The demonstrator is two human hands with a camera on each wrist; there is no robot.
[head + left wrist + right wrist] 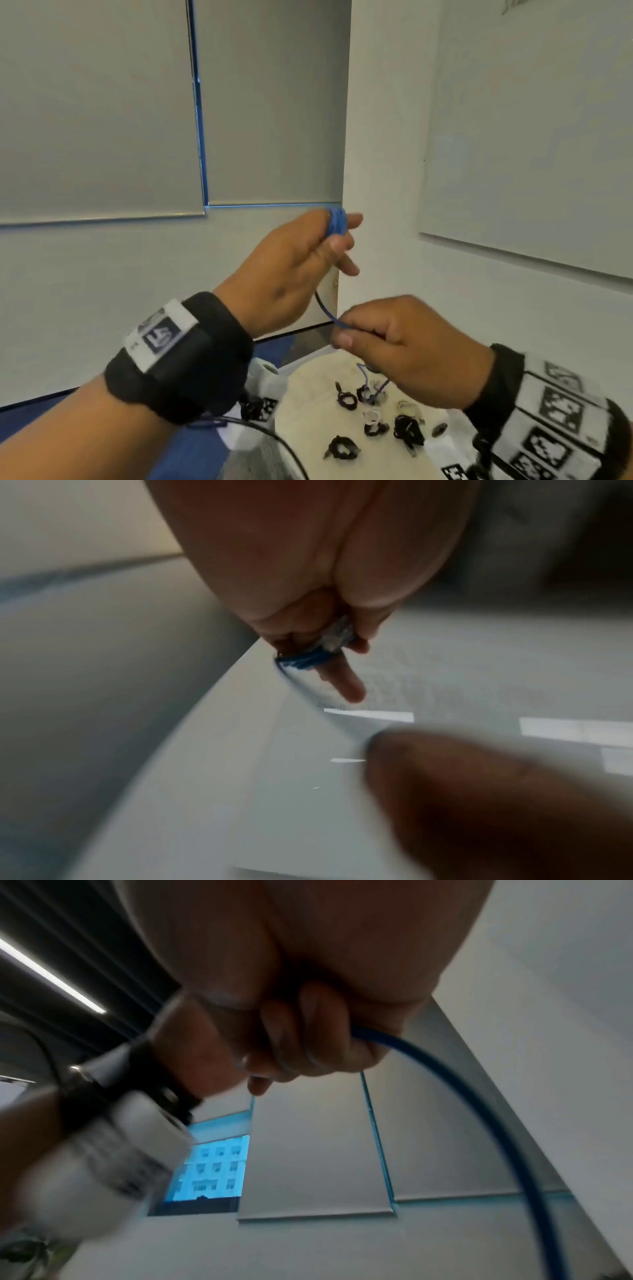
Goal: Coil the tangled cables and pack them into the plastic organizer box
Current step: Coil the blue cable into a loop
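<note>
A blue cable is wound in a tight coil (336, 222) around the outstretched fingers of my raised left hand (342, 240), and the thumb presses against it. In the left wrist view the coil (304, 660) sits at the finger bases beside a clear connector (339, 634). A free strand (325, 310) drops from the coil to my right hand (346, 334), which pinches it between thumb and curled fingers. From there the cable (479, 1104) arcs down, its tail (364, 373) hanging to the table. I cannot make out the organizer box.
Below my hands a cream table (308, 394) holds several small coiled black cables (342, 448) and a pale coil (371, 414). White plastic items (267, 377) lie at its left edge. A thin black wire (274, 438) runs from my left wristband. Walls and a whiteboard (531, 137) stand close ahead.
</note>
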